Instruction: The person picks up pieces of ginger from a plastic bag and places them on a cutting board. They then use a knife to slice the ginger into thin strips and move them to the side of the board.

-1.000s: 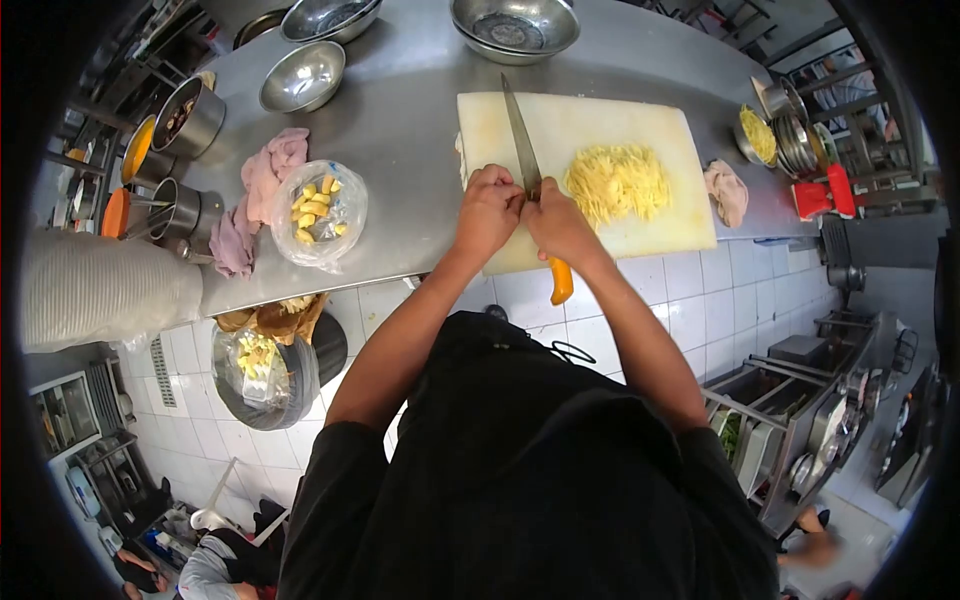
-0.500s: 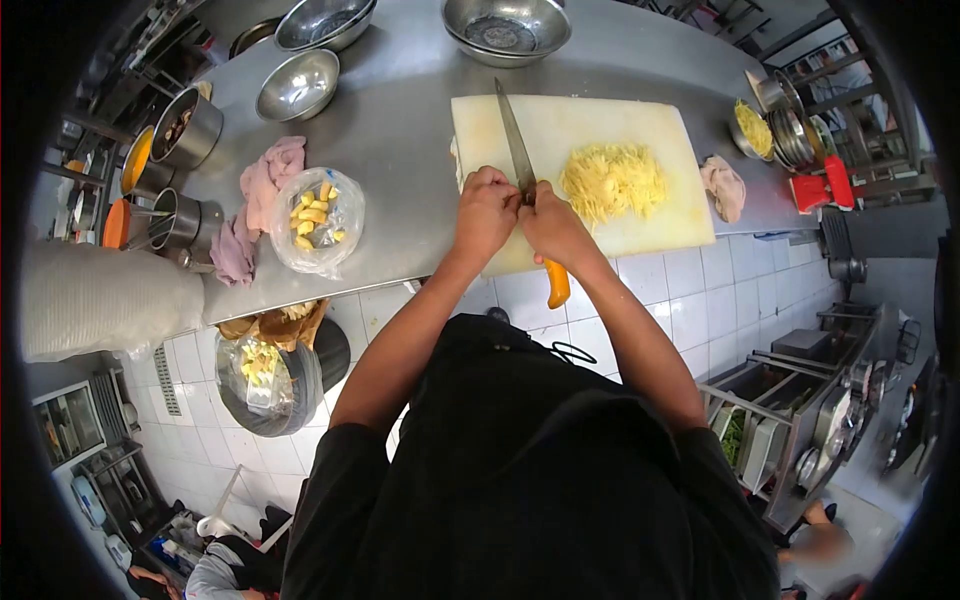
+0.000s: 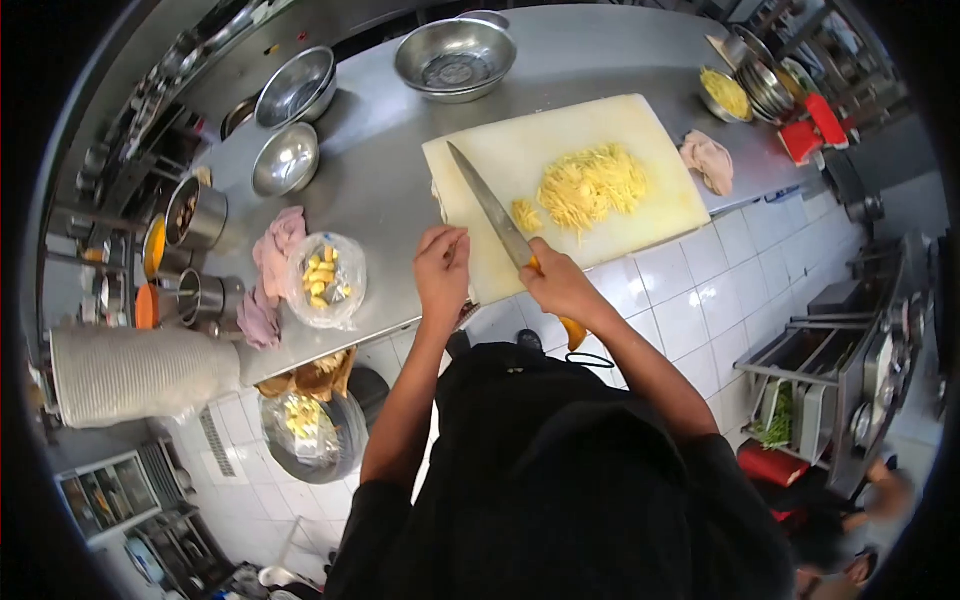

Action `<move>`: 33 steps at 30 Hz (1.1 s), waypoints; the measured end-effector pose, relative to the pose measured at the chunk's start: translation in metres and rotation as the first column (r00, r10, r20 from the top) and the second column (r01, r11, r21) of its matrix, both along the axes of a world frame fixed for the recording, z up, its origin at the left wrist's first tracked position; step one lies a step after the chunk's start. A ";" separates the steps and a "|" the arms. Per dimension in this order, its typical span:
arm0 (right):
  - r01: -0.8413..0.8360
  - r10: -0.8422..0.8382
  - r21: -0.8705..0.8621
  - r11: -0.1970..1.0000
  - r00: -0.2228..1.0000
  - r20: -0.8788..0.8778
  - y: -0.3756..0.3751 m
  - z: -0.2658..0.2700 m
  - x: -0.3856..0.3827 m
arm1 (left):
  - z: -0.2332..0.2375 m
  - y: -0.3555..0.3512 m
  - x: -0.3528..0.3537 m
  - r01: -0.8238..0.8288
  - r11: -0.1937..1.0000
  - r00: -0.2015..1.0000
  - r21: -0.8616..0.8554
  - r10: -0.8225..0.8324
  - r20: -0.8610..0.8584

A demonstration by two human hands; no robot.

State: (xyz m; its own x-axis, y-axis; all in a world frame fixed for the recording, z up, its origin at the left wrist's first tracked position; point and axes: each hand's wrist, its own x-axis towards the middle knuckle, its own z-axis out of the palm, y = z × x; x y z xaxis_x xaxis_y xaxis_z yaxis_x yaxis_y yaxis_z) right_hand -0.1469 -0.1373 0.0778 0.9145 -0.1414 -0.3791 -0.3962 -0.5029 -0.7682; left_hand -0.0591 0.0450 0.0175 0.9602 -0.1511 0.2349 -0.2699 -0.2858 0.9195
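Your right hand [image 3: 556,283] is wrapped round the handle of the knife [image 3: 485,200], whose blade slants toward 11 o'clock across the cutting board [image 3: 510,140]. From that hand, the shredded yellow pile [image 3: 597,188] lies at 1 o'clock, a smaller heap [image 3: 526,214] at 11. Your left hand [image 3: 440,268], fingers curled, sits just off the board's left edge; its contents can't be told. Bare counter [image 3: 385,180] opens at its 11 o'clock.

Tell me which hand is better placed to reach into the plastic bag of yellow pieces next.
The left hand, most likely. It is nearer the plastic bag, though whether it pinches something small is unclear. The right hand is farther off, gripping the knife.
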 end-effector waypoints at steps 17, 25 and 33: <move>0.135 -0.077 -0.303 0.943 0.977 0.197 -0.100 -0.015 0.021 | 0.024 -0.018 -0.022 0.164 0.979 0.986 0.122 -0.161 -0.033; 0.290 -0.095 -0.374 0.881 0.883 0.461 -0.092 0.019 -0.012 | 0.087 -0.074 -0.001 0.200 0.944 0.957 0.264 -0.246 0.153; 0.374 -0.119 -0.413 0.830 0.843 0.524 -0.100 0.010 -0.038 | 0.086 -0.170 0.016 0.340 0.787 0.732 0.514 -0.565 0.381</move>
State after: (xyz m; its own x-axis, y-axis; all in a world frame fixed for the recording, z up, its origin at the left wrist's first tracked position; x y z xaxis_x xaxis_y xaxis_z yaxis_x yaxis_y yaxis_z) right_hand -0.1850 -0.2370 0.0877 0.8645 -0.4327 0.2556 -0.2258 -0.7888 -0.5718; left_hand -0.0429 -0.1248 0.1039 0.5124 -0.7194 0.4690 -0.8380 -0.2995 0.4562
